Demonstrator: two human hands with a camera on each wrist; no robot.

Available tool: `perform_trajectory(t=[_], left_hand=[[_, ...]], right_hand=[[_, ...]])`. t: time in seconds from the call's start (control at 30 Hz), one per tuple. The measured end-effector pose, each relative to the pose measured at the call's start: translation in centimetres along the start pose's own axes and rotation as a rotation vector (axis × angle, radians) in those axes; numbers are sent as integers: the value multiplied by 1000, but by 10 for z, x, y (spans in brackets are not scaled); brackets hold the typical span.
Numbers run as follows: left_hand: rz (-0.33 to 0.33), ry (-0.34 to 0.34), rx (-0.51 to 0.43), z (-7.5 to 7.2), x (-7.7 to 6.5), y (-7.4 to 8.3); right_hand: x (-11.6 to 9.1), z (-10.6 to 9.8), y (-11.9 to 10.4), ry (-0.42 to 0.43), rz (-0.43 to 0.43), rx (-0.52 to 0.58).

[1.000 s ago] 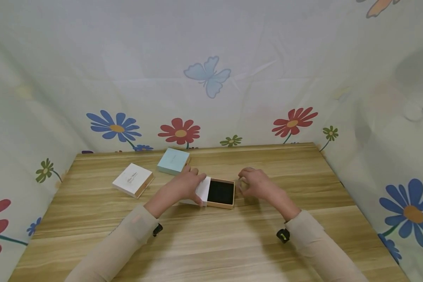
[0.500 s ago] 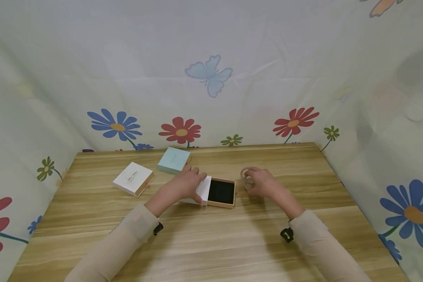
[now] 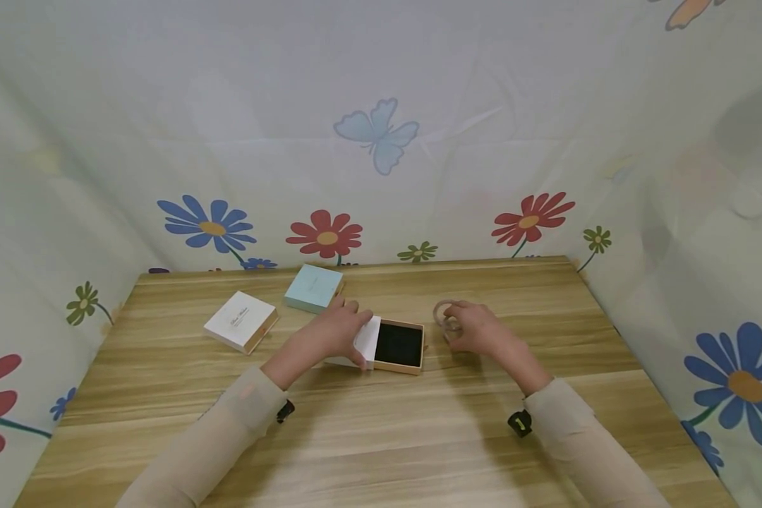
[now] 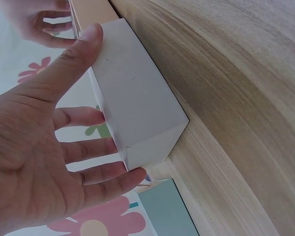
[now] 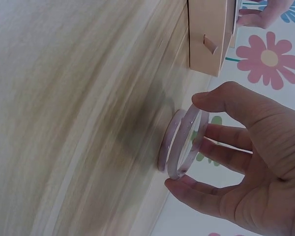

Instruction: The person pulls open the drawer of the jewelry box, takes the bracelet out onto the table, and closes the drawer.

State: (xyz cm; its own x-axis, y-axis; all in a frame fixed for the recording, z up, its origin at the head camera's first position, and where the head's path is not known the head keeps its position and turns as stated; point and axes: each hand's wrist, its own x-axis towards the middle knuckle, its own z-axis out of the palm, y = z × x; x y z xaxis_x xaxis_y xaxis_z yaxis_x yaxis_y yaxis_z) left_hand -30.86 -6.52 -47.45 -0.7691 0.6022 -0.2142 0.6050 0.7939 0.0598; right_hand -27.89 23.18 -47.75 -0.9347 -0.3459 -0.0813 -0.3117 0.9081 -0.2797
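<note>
My left hand (image 3: 333,333) grips the white sleeve (image 3: 369,341) of a slide-out box, thumb on the near side and fingers on the far side. Its tan drawer sticks out to the right, showing a black lining (image 3: 398,345). Just right of the drawer, my right hand (image 3: 480,330) pinches a pale, glossy bangle (image 5: 181,142) between thumb and fingers. Close under it, a second similar bangle (image 5: 166,140) is at the tabletop. A small ribbon pull (image 5: 210,44) shows on the drawer's end in the right wrist view.
A closed white box (image 3: 240,319) with printed lettering lies at the left on the wooden table (image 3: 381,444). Behind my left hand is a light blue box (image 3: 314,286). A flower-printed cloth (image 3: 279,162) hangs behind the table.
My right hand has shifted a little to the right, away from the drawer's end, and the bangle shows more clearly. My left hand and the box have stayed put.
</note>
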Motion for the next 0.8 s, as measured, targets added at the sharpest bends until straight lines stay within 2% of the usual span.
perform_trajectory(t=[0.2,0.4,0.8], left_hand=[[1,3,-8,1,1,0],[-3,4,-17,0,0,0],[-3,2,-15,0,0,0]], right_hand=[[0,-1,4,2,17,-2],[1,-4,11,50,-7,-34],[-2,-6,24,66,28,-9]])
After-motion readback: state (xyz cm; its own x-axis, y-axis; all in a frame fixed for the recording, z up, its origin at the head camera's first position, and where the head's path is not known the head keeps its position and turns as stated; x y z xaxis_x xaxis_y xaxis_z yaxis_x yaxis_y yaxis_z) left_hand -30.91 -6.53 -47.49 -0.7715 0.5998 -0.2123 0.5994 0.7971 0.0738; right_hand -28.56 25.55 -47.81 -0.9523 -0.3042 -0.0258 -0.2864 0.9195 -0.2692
